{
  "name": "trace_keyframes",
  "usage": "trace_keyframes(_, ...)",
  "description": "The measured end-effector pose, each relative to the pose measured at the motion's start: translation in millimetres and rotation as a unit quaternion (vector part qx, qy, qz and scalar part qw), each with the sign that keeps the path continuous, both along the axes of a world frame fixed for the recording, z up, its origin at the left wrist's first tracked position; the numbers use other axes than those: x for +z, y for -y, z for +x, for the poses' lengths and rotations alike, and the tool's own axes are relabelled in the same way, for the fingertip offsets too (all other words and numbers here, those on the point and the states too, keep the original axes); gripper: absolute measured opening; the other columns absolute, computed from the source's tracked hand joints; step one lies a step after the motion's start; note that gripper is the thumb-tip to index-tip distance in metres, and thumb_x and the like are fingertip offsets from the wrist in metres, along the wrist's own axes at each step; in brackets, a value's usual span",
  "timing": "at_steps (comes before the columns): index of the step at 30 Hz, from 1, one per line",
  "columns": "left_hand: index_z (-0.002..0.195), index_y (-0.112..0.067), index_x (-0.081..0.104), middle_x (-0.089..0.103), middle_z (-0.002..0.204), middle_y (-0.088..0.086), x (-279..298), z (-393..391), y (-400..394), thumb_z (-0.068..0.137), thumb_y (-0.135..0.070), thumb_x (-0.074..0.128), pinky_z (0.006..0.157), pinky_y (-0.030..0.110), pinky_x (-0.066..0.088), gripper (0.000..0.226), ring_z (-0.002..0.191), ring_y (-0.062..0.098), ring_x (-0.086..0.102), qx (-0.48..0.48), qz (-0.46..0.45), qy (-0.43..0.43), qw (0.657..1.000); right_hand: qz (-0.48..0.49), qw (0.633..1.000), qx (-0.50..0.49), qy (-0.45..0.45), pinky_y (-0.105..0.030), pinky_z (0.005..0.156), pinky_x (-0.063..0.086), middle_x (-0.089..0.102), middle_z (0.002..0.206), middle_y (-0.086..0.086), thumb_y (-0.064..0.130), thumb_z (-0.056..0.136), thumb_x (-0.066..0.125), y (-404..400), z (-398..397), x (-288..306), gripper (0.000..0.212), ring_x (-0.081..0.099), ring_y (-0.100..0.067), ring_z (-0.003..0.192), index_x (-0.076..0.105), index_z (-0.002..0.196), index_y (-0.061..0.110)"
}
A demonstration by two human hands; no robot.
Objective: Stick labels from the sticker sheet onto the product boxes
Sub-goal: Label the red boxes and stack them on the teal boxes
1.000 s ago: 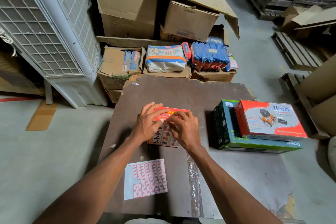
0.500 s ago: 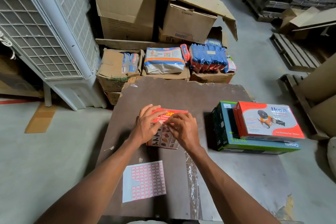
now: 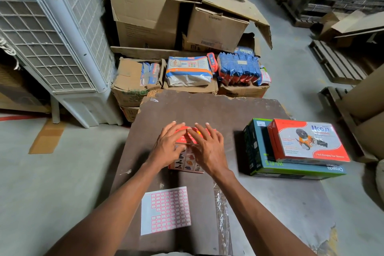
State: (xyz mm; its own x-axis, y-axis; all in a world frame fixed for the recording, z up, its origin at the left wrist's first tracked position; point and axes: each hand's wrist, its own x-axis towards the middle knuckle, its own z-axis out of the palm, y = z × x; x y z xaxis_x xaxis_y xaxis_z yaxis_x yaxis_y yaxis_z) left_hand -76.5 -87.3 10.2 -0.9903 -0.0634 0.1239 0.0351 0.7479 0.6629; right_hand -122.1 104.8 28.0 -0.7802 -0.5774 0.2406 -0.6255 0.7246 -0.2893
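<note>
Both hands lie flat on a small red product box (image 3: 188, 160), fingers spread and straight, pressing its top face. Left hand (image 3: 166, 147) covers the box's left half, right hand (image 3: 207, 149) the right half; index fingers nearly touch over the red upper band. Nothing pinched in either hand. The box lies flat at the middle of the brown board table (image 3: 207, 108), long axis running away from the person, red title end far, picture-grid end near. Whether a label is already on it, cannot tell: the hands hide that area.

Sticker sheet (image 3: 165, 210) lies flat on the table near the person, just left of centre, between the forearms, well apart from the box; pink-bordered labels in rows, a blank patch at its left side. Crinkled clear tape strip (image 3: 222, 210) runs along the table under the right forearm.

Right of the hands, apart from them: orange Ikon box (image 3: 307, 141) stacked on a dark green Omada box (image 3: 291, 168), both long axes left-right.
</note>
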Motion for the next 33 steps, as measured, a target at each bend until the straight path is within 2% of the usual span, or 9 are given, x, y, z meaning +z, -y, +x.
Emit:
trace_keyframes(3,0.158,-0.037,0.025,0.026,0.164,-0.002,4,2,-2,0.089,-0.029,0.076,0.118,0.048,0.036,0.086,0.153,0.015,0.018,0.036,0.062,0.036,0.997,0.069,0.995,0.007,0.073,-0.065,0.117,0.023,0.021,0.169,-0.007,0.038,0.095,0.069,1,3,-1,0.081,0.012,-0.040,0.156,0.022,0.162,0.036)
trace_keyframes(7,0.159,-0.030,0.024,0.014,0.167,-0.007,1,5,-3,0.087,-0.026,0.078,0.117,0.039,0.035,0.090,0.154,0.013,0.018,0.038,0.083,-0.013,0.996,0.096,0.992,0.004,0.086,-0.062,0.119,0.022,0.001,0.171,-0.012,0.042,0.100,0.061,0,2,0,0.082,-0.001,-0.037,0.157,0.005,0.161,0.047)
trace_keyframes(10,0.160,-0.039,0.010,0.009,0.167,-0.008,-7,13,-3,0.085,-0.022,0.081,0.112,0.037,0.037,0.104,0.152,0.013,0.021,0.065,0.127,0.012,0.990,0.108,0.989,0.006,0.100,-0.060,0.121,0.020,0.000,0.171,-0.013,0.038,0.099,0.062,1,1,6,0.085,-0.003,-0.036,0.158,0.004,0.160,0.049)
trace_keyframes(13,0.156,-0.050,-0.004,0.032,0.161,-0.005,-20,20,-2,0.087,-0.021,0.079,0.108,0.049,0.046,0.112,0.142,0.016,0.041,0.097,0.174,0.099,0.975,0.097,0.991,0.005,0.094,-0.059,0.122,0.023,0.008,0.170,-0.014,0.035,0.099,0.063,-1,2,10,0.082,0.001,-0.035,0.158,0.009,0.160,0.049)
trace_keyframes(18,0.143,-0.029,0.041,0.060,0.138,0.000,-46,28,2,0.081,-0.040,0.079,0.102,0.044,0.052,0.074,0.128,0.022,0.059,0.126,0.181,0.156,0.963,0.007,0.998,0.014,0.062,-0.057,0.108,0.041,0.028,0.163,-0.014,0.025,0.101,0.058,-6,-2,-2,0.072,0.024,-0.036,0.151,0.022,0.158,0.049)
trace_keyframes(21,0.156,-0.045,0.022,0.049,0.150,-0.007,-45,21,5,0.084,-0.026,0.079,0.110,0.043,0.046,0.094,0.133,0.015,0.053,0.114,0.190,0.113,0.969,-0.111,0.991,-0.004,0.075,-0.052,0.089,0.054,0.037,0.154,-0.005,0.027,0.103,0.059,-14,-10,-15,0.065,0.042,-0.028,0.136,0.030,0.156,0.049)
trace_keyframes(26,0.152,-0.061,0.011,0.036,0.157,-0.008,-31,10,8,0.087,-0.034,0.075,0.115,0.048,0.027,0.096,0.143,0.019,0.038,0.074,-0.022,0.037,0.996,-0.266,0.941,-0.019,0.208,-0.049,0.095,0.056,0.041,0.151,0.004,0.041,0.101,0.049,-27,-3,-31,0.069,0.054,-0.019,0.132,0.016,0.162,0.042)
trace_keyframes(29,0.153,-0.061,0.011,0.035,0.159,-0.008,-26,4,5,0.087,-0.042,0.072,0.113,0.049,0.026,0.092,0.145,0.023,0.033,0.044,-0.173,0.024,0.984,-0.287,0.922,-0.059,0.251,-0.041,0.106,0.051,0.041,0.159,0.009,0.043,0.099,0.052,-34,6,-44,0.076,0.049,-0.010,0.140,0.009,0.163,0.039)
trace_keyframes(33,0.155,-0.056,0.012,0.027,0.164,0.000,-25,-7,-11,0.089,-0.032,0.072,0.116,0.059,0.014,0.092,0.152,0.030,0.022,-0.007,-0.265,0.042,0.963,-0.304,0.907,-0.087,0.277,-0.023,0.100,0.052,0.051,0.148,0.025,0.037,0.098,0.056,-37,15,-67,0.078,0.058,-0.004,0.130,0.013,0.163,0.033)
